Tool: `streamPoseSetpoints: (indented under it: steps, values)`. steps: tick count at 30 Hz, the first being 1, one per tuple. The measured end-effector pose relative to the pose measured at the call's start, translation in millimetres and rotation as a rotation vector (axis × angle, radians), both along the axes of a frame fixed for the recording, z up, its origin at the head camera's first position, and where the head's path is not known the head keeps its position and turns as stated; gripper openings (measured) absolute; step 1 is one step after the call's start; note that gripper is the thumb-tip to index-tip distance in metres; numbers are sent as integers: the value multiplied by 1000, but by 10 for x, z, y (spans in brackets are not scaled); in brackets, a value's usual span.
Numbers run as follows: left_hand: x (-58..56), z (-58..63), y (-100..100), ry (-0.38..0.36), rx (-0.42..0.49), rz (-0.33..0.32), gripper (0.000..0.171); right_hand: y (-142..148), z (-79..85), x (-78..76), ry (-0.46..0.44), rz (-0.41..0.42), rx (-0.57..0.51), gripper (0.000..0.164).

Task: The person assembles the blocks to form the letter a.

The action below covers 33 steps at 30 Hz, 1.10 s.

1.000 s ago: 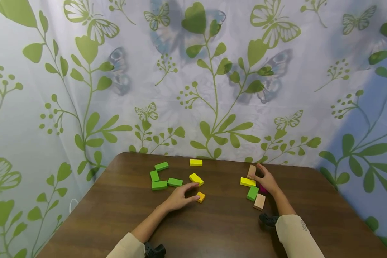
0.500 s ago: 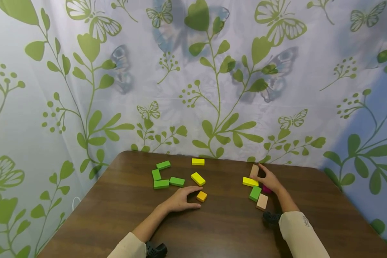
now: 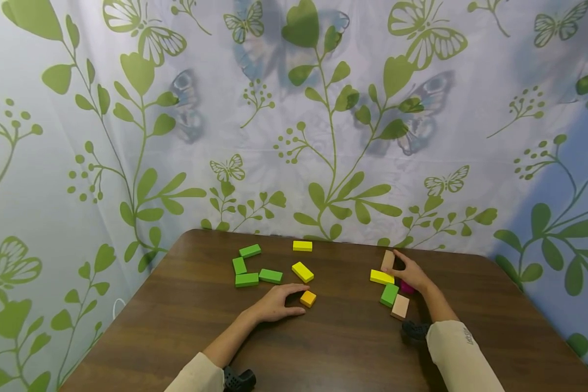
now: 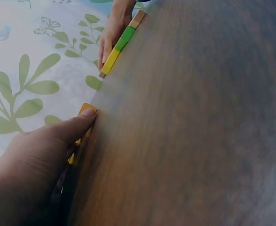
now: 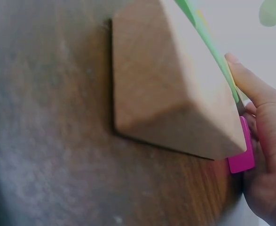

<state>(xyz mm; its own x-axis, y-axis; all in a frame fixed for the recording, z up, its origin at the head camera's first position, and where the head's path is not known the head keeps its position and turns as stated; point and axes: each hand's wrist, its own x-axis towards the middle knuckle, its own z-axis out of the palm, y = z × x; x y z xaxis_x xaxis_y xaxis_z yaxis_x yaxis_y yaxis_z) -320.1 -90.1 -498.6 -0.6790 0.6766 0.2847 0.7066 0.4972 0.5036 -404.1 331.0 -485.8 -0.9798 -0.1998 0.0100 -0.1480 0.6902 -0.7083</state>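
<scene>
Cream sleeves (image 3: 465,356): both forearms, entering over the near side of the table.
Black wrist gear (image 3: 240,379): one piece at each wrist.
Near tan block (image 3: 400,307): lying flat on the right, nearest of that cluster; it fills much of the right wrist view.
Left hand (image 3: 274,304): thumb and forefinger spread, holding nothing.
Orange block (image 3: 308,298): on the table, just off the left fingertips, right of centre.
Lone green block (image 3: 389,295): flat, just beside the near tan block, on its far side.
Magenta block (image 3: 408,287): partly hidden by the right hand, right of the lone green block.
Right-hand yellow block (image 3: 382,277): flat, just beyond the lone green block.
Right hand (image 3: 414,275): thumb and fingers extended about the far tan block; whether they grip it, cannot tell.
Far tan block (image 3: 388,261): beyond the right-hand yellow block, at the right fingertips.
Green blocks (image 3: 247,280): four, left of centre, in a bent chain.
Slanted yellow block (image 3: 302,271): beyond the orange block.
Far yellow block (image 3: 302,246): near the far edge, lying crosswise.
Table (image 3: 333,348): brown, wood-grained.
Cloth (image 3: 284,179): pale, printed with green leaves and butterflies, hanging behind.
</scene>
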Motion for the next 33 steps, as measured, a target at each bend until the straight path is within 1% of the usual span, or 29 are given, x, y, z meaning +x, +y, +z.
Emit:
streamPoseSetpoints:
  steps: [6, 12, 18, 21, 25, 33]
  values:
    - [-4, 9, 0, 13, 9, -2, 53, 3, -26, 3, 17, -23, -24, 87]
    - [-8, 10, 0, 9, 16, 0, 53, 13, -59, -21, 33, -53, -13, 89]
    - [-3, -3, 1, 17, 12, 3, 53, 19, -90, -31, 60, -95, 22, 91]
    - [6, -9, 1, 16, 12, 8, 53, 21, -94, -23, 69, -107, 16, 91]
    - [7, -18, 0, 22, 15, 4, 53, 18, -99, -18, 62, -99, 1, 92]
    - [-1, -9, -2, 30, 9, 3, 53, 29, -66, -40, 5, -41, -35, 97]
